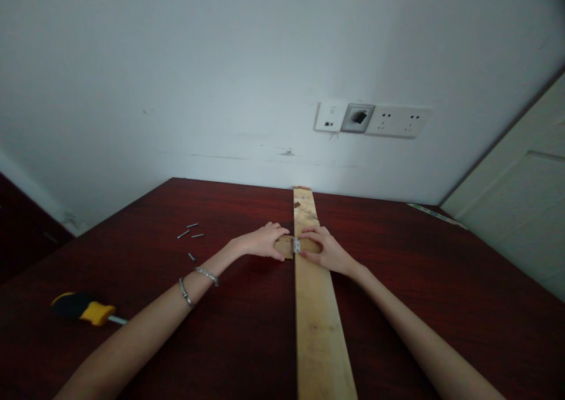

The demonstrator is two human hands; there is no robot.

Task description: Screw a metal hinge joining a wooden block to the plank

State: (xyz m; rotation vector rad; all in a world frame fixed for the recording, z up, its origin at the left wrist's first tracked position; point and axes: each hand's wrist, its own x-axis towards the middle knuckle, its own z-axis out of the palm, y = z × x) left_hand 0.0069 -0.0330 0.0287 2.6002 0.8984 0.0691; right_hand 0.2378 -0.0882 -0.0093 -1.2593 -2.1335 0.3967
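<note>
A long pale wooden plank (320, 329) lies lengthwise on the dark red table, its far end near the wall. Against its left edge sits a short wooden piece (285, 247), gripped by my left hand (263, 241) between thumb and fingers. A small silver metal hinge (296, 245) is at the seam where the two pieces meet. My right hand (331, 252) rests over the plank, with thumb and forefinger tips at the hinge's near and far edges. The fingertips partly cover how the hinge sits.
Several small metal screws (183, 234) lie on the table (238, 206) left of my left hand. A yellow and black screwdriver (83, 309) lies nearer, its shaft partly behind my left forearm. Wall sockets (397, 122) are above the table; a patterned strip (435, 215) lies at the far right.
</note>
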